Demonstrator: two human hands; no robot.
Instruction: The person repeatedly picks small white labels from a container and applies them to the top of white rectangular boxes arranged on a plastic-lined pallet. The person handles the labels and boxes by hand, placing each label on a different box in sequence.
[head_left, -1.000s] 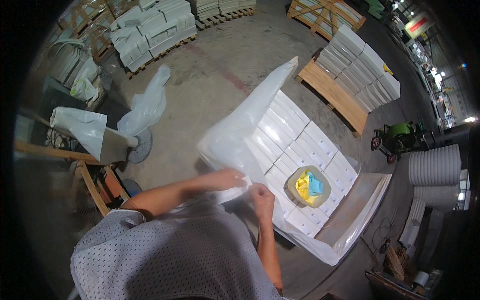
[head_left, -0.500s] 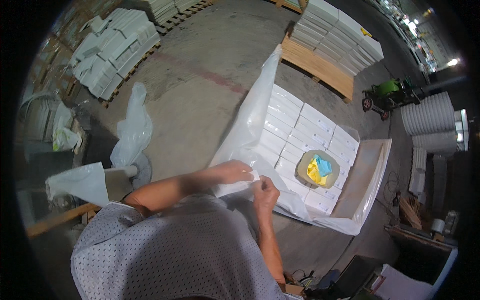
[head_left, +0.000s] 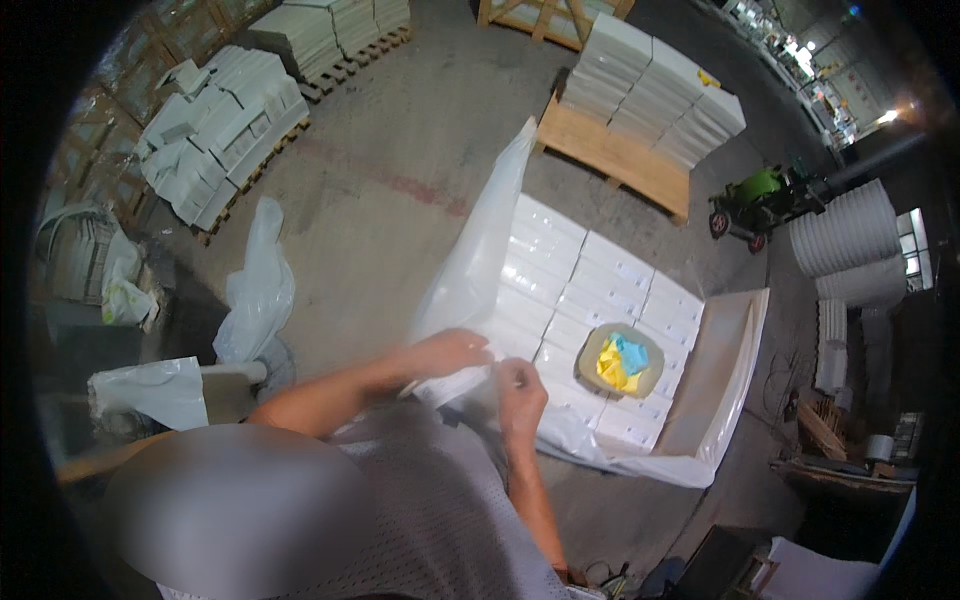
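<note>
My left hand (head_left: pixel 450 353) and my right hand (head_left: pixel 521 397) are close together in front of my body, at the near left corner of a load of white boxes (head_left: pixel 545 260). Fingers of both hands are pinched; whatever small thing is between them is blurred and partly hidden. Just under my left hand shows a flat white piece (head_left: pixel 452 384), perhaps paper or a box end. Translucent plastic sheeting (head_left: pixel 480 255) rises at the load's left side and bunches along the near edge. On top of the boxes rests a bowl (head_left: pixel 592 377) with crumpled yellow and light-blue pieces (head_left: pixel 622 362) inside.
A brown panel (head_left: pixel 708 375) wrapped in plastic stands along the load's right side. Beyond is a wooden pallet (head_left: pixel 612 160) with stacked white goods (head_left: pixel 650 90). A green wheeled machine (head_left: pixel 752 200) stands right. More stacked boxes (head_left: pixel 225 120) and hanging plastic (head_left: pixel 255 290) are left.
My view has shifted, so the load and bowl sit lower and farther left. Both hands stay close together; the white bit between them shows less clearly, and my right hand has dropped slightly.
</note>
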